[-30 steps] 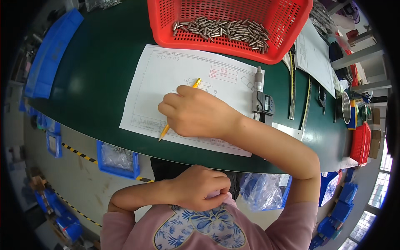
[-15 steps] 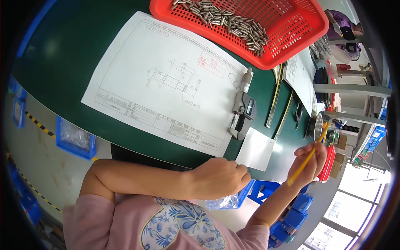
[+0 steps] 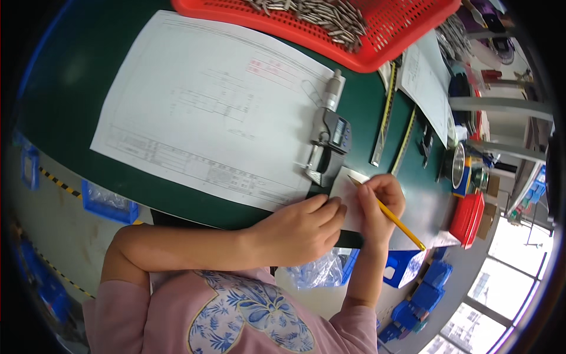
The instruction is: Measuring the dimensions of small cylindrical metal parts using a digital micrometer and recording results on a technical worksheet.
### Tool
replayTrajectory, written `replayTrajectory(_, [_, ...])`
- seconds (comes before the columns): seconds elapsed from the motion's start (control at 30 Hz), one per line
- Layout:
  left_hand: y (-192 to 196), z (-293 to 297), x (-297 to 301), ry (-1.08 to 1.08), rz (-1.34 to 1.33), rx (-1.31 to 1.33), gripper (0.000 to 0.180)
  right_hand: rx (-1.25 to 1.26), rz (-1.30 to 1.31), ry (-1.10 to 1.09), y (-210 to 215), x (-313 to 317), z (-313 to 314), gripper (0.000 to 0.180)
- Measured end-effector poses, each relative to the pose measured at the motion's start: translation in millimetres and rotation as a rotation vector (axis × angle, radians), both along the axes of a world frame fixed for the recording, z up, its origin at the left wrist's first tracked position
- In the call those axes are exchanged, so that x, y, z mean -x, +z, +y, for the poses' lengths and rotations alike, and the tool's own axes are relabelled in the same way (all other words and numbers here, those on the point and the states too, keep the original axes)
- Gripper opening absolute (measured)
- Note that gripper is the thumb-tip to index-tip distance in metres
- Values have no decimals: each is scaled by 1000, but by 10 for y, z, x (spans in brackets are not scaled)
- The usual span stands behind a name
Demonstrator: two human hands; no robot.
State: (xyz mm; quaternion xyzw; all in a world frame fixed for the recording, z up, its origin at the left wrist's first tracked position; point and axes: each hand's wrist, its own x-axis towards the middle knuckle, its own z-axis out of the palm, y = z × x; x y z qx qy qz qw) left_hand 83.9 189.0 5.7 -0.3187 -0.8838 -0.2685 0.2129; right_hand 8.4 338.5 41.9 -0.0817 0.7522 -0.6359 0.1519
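A yellow pencil [image 3: 401, 223] is pinched in my right hand [image 3: 382, 203], its tip on or just above a small white sheet of paper [image 3: 349, 203]. The hand covers part of that sheet. My left hand [image 3: 298, 230] lies at the table's near edge, its bent fingers closed together against the sheet's left side; the thumb is hidden. Just beyond both hands, a grey digital micrometer [image 3: 335, 133] rests on the right edge of a large printed drawing [image 3: 194, 112]. A paper clip [image 3: 309, 90] lies beside the micrometer.
At the far side stands a red perforated basket [image 3: 407, 35] with many small metal pins [image 3: 330, 17]. Toward the right are a steel rule [image 3: 384, 121], more papers [image 3: 425, 82], a metal bowl [image 3: 457, 165] and a red bin [image 3: 467, 219]. Shelving [image 3: 507, 106] rises beyond them.
My right hand has brought the pencil left and down to the small sheet, turning its tip toward the paper. My left hand has shifted to the sheet's edge. The whole view has shifted slightly.
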Motion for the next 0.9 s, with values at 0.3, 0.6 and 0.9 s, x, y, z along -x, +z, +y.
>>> replayTrajectory(0.3, [-15,-40,18,-34,-56,-48,19,-8,178,110,-85,13,-94,22])
replayTrajectory(0.6, [25,-74,17,-3,-106,-44,17,-50,277,82,-140,-1,-105,24])
replayTrajectory(0.9, [22,-64,12,22,-85,-57,15,-79,276,83,-143,-4,-97,25])
